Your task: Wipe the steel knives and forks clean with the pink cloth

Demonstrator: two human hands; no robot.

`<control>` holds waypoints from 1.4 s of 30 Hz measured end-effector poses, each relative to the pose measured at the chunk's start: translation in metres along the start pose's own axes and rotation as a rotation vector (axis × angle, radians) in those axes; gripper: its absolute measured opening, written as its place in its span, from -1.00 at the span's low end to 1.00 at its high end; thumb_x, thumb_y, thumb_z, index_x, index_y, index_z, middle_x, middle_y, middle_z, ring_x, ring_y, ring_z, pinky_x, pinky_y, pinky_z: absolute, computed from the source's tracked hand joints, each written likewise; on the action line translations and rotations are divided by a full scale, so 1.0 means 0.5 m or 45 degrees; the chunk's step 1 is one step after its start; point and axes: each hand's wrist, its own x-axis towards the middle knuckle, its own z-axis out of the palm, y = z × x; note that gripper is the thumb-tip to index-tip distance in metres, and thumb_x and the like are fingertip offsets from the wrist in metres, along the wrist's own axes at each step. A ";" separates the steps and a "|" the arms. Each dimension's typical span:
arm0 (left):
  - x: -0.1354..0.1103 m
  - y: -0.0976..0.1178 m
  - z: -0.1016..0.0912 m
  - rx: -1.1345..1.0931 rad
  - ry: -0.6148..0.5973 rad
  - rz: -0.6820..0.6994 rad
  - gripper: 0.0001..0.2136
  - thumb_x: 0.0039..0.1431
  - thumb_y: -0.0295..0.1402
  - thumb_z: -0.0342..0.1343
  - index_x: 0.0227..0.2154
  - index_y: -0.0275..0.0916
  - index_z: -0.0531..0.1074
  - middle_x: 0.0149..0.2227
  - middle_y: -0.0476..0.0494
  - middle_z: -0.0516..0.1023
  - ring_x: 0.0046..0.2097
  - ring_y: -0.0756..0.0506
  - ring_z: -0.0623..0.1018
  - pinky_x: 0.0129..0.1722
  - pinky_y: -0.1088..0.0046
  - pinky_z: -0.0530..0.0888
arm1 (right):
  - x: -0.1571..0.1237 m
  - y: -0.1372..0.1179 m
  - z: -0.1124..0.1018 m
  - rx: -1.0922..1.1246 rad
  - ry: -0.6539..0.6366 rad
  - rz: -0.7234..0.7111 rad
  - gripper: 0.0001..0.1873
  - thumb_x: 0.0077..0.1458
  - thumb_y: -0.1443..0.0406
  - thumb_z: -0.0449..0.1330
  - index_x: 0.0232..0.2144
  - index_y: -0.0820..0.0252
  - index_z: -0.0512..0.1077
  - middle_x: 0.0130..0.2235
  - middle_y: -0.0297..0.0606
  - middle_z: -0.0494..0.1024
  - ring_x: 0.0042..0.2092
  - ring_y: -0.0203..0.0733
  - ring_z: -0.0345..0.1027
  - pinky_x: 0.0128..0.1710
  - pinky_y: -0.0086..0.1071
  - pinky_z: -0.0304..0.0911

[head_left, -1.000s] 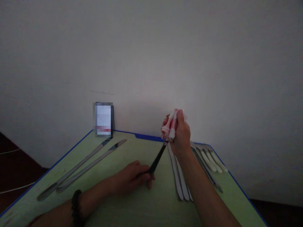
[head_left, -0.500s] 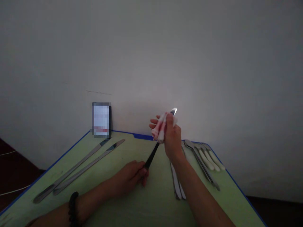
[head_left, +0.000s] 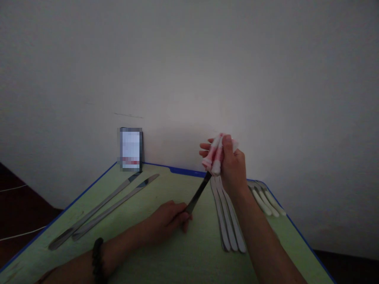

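My left hand [head_left: 173,219] is closed on the handle end of a table knife [head_left: 199,193], which slants up and away to the right. Around the knife's far end, my right hand [head_left: 232,165] grips a pink and white cloth [head_left: 214,156], its thumb pressed on top. The cloth and fingers hide the knife's tip. Below the right wrist, several metal utensils [head_left: 226,221] lie side by side with handles toward me; the forearm partly covers them. To the left of my left hand lie two more table knives [head_left: 100,215], roughly parallel.
Several white-handled utensils [head_left: 268,201] lie along the right edge of the green tabletop [head_left: 166,260], which has a blue rim. A phone [head_left: 131,150] with a blurred, lit screen leans on the pale wall [head_left: 189,79] at the back left.
My right hand and the cloth have shifted right relative to the table, and the shiny knife tip that stuck out above the cloth is now hidden. My left hand keeps its hold.
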 end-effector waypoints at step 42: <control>-0.003 0.006 -0.002 -0.125 0.058 -0.120 -0.61 0.31 -0.16 -0.34 -0.56 -0.20 0.16 -0.50 0.01 0.26 -0.41 -0.03 0.30 -0.31 0.45 0.26 | -0.007 -0.007 0.016 0.139 0.100 -0.018 -0.50 0.03 -0.10 0.09 -0.41 0.25 0.43 -0.51 -0.27 0.59 -0.56 -0.24 0.46 -0.62 -0.44 0.36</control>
